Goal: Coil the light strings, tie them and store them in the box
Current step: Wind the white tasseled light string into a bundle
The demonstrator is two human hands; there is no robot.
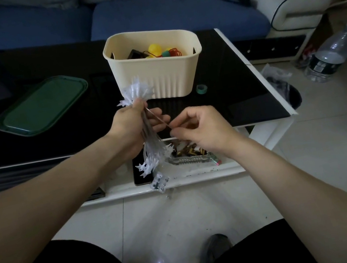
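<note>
Black glass tabletop fills my view, with the cream box at 12 o'clock, its green lid at 10 and a tape roll beside it. My left hand grips the coiled light string at centre while my right hand pinches a thin tie against it. I judge tying is underway; next comes wrapping the tie snug, then lifting the bundle over the box's near wall, where coloured items already lie.
</note>
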